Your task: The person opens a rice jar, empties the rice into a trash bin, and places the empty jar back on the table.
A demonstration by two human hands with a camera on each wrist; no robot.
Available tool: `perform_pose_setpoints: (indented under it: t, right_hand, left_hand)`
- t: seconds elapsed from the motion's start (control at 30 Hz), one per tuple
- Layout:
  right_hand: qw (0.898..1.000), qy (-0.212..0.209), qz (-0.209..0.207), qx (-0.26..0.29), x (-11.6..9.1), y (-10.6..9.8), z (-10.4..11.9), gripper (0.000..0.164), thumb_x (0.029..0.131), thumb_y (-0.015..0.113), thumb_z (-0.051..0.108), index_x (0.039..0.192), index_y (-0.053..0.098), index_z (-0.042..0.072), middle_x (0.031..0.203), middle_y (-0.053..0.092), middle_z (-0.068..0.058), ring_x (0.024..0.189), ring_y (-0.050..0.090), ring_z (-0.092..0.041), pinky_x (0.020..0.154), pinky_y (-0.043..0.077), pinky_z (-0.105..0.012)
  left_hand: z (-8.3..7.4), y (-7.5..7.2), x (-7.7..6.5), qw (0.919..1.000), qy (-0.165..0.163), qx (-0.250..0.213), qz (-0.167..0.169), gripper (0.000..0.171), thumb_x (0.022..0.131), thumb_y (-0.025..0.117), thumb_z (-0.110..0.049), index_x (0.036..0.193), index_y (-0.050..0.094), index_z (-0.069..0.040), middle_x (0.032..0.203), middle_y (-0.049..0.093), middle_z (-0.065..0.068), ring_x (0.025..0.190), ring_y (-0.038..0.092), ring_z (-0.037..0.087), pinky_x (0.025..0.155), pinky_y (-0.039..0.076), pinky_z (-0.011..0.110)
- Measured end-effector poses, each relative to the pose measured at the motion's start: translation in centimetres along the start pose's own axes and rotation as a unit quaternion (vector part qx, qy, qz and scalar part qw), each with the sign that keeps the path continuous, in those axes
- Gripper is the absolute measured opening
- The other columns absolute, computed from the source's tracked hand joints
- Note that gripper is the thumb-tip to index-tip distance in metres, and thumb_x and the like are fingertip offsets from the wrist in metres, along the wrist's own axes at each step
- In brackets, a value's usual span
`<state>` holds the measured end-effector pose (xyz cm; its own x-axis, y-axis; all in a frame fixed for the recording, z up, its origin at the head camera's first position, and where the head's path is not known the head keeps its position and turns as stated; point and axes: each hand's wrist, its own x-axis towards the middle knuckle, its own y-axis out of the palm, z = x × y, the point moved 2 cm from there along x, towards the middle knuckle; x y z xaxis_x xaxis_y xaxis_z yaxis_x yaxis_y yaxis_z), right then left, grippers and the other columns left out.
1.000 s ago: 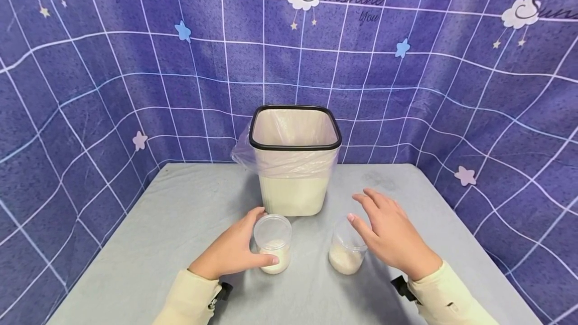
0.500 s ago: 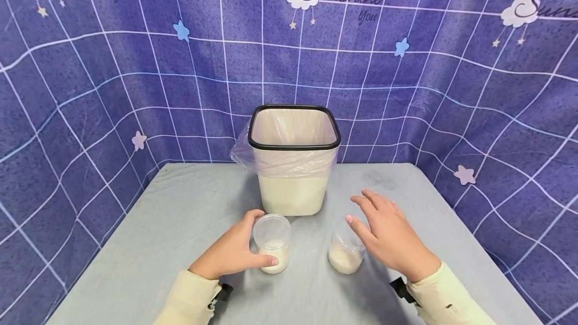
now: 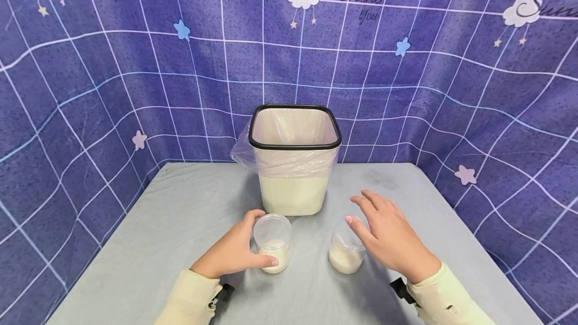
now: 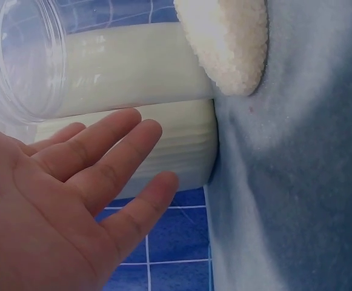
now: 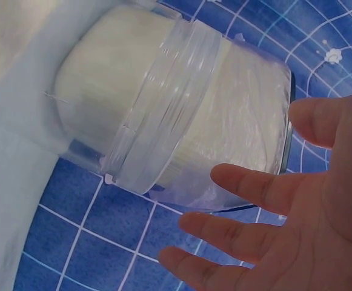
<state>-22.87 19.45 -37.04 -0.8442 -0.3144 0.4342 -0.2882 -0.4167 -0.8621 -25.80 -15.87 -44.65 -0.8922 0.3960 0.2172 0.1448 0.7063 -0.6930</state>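
Note:
Two clear plastic jars stand upright on the table, each with pale, rice-like grains at the bottom. My left hand is beside the left jar, thumb in front and fingers reaching along its far side. In the left wrist view, its fingers extend fairly straight below the jar's rim, not wrapped around it; the grains show through the wall. Right of the other jar, my right hand hovers with fingers spread, partly covering its rim from above. The right wrist view shows these fingers apart from the jar's clear rim.
Behind the jars stands a cream trash bin with a black rim and a clear plastic liner folded over its outside. A grey-blue cloth covers the table. Purple gridded curtains enclose the back and sides.

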Motion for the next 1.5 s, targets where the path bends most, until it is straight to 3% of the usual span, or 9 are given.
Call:
perform_pose_setpoints:
  t: [0.3, 0.7, 1.0, 1.33, 1.5]
  right_hand:
    - [1.0, -0.002, 0.0, 0.0, -0.02, -0.02, 0.26, 0.055, 0.105, 0.048, 0.054, 0.142, 0.058, 0.014, 0.154, 0.05, -0.019, 0.141, 0.047, -0.041, 0.116, 0.031, -0.063]
    - [1.0, -0.002, 0.0, 0.001, -0.16, -0.05, 0.46, 0.053, 0.105, 0.049, 0.052, 0.142, 0.058, 0.016, 0.154, 0.05, -0.018, 0.141, 0.047, -0.041, 0.115, 0.029, -0.068]
    - [1.0, -0.007, -0.006, -0.001, -0.28, -0.09, 0.43, 0.051, 0.105, 0.05, 0.05, 0.141, 0.059, 0.015, 0.152, 0.051, -0.019, 0.142, 0.048, -0.038, 0.113, 0.03, -0.069]
    - [1.0, 0.001, 0.001, -0.003, -0.42, -0.09, 0.4, 0.055, 0.105, 0.048, 0.055, 0.142, 0.058, 0.016, 0.154, 0.05, -0.016, 0.144, 0.046, -0.036, 0.114, 0.029, -0.07]
    - [1.0, 0.0, 0.001, -0.002, -0.37, -0.01, 0.58, 0.053, 0.105, 0.049, 0.054, 0.142, 0.058, 0.017, 0.154, 0.05, -0.016, 0.143, 0.047, -0.035, 0.113, 0.029, -0.071]
  left_hand:
    - [0.25, 0.31, 0.07, 0.9998, 0.019, -0.01, -0.006, 0.104, 0.063, 0.094, -0.057, 0.144, 0.041, -0.019, 0.124, 0.066, 0.004, 0.111, 0.065, 0.018, 0.1, 0.051, 0.04]
    - [0.17, 0.5, -0.08, 1.0, 0.009, -0.001, -0.002, 0.105, 0.063, 0.092, -0.062, 0.146, 0.041, -0.021, 0.118, 0.065, -0.009, 0.106, 0.063, 0.006, 0.098, 0.052, 0.037]
    - [0.59, 0.61, 0.0, 0.9998, -0.006, -0.018, 0.008, 0.106, 0.065, 0.09, -0.064, 0.148, 0.041, -0.021, 0.124, 0.066, 0.002, 0.11, 0.064, 0.013, 0.099, 0.051, 0.043]
    - [0.76, 0.95, 0.12, 0.9992, -0.007, -0.037, 0.011, 0.095, 0.066, 0.09, -0.062, 0.143, 0.046, -0.029, 0.121, 0.07, 0.003, 0.109, 0.067, 0.02, 0.097, 0.051, 0.041]
    - [0.97, 1.02, 0.04, 0.9995, -0.009, -0.028, 0.006, 0.091, 0.067, 0.09, -0.063, 0.14, 0.049, -0.029, 0.122, 0.071, 0.001, 0.109, 0.067, 0.017, 0.097, 0.051, 0.04]
